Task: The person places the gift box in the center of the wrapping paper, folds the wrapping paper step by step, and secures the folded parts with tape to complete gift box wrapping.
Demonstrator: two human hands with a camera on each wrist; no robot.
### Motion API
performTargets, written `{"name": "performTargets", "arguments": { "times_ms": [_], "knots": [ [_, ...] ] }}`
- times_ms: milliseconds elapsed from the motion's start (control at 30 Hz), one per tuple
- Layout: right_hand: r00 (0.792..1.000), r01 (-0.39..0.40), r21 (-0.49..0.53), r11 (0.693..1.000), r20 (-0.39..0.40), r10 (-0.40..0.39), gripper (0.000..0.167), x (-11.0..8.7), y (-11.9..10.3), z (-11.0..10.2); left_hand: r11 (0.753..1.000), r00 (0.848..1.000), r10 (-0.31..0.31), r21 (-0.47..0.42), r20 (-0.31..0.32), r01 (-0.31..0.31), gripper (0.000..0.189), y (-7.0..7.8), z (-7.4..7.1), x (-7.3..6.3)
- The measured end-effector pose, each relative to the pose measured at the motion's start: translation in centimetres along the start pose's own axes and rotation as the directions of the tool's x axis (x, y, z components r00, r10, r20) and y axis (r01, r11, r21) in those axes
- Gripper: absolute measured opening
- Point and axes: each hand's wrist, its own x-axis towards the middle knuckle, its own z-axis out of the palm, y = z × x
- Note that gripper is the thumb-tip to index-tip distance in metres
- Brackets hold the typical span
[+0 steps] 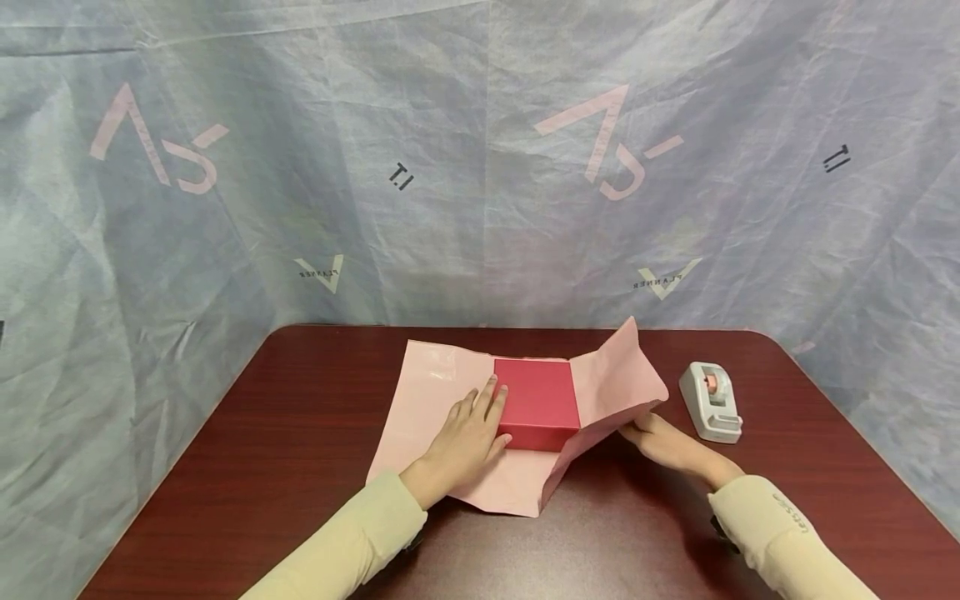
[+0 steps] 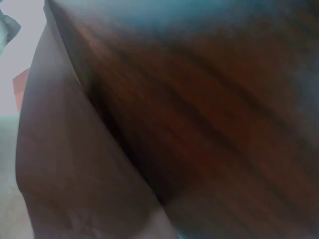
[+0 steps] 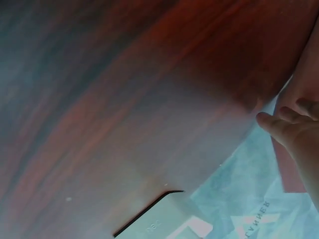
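A red box [image 1: 537,392] sits on a sheet of pink wrapping paper [image 1: 427,417], near the table's back edge. My left hand [image 1: 468,429] rests on the box's left side with its fingers stretched over the top edge. At the right, the paper's flap [image 1: 618,375] stands raised and slants up from the box. Behind that flap's lower edge is my right hand [image 1: 663,442], its fingertips partly hidden by the paper. The right wrist view shows those fingers [image 3: 279,124] extended against the pink sheet. In the left wrist view, paper [image 2: 75,159] fills the left part.
A white tape dispenser [image 1: 711,402] with a small pinkish roll stands on the table right of the paper. The dark red wooden table [image 1: 300,433] ends at a printed grey fabric backdrop [image 1: 480,167], which hangs behind it and along both sides.
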Motion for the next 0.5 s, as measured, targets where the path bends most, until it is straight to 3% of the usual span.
{"name": "performTargets", "arguments": {
  "times_ms": [133, 300, 500],
  "knots": [
    [1.0, 0.018, 0.073, 0.997, 0.005, -0.019, 0.033, 0.3, -0.1, 0.0, 1.0, 1.0, -0.002, -0.009, 0.012, 0.002, 0.066, 0.1, 0.0, 0.0],
    [0.998, 0.053, 0.078, 0.996, -0.028, -0.051, 0.029, 0.7, -0.7, 0.2, 1.0, 1.0, 0.01, 0.021, -0.006, -0.01, 0.065, 0.1, 0.1, 0.1],
    [0.995, -0.002, 0.144, 0.99, -0.101, 0.017, 0.026, 1.3, -0.6, 0.6, 1.0, 1.0, 0.013, 0.021, -0.011, -0.013, 0.066, 0.1, 0.0, 0.1]
  ]
}}
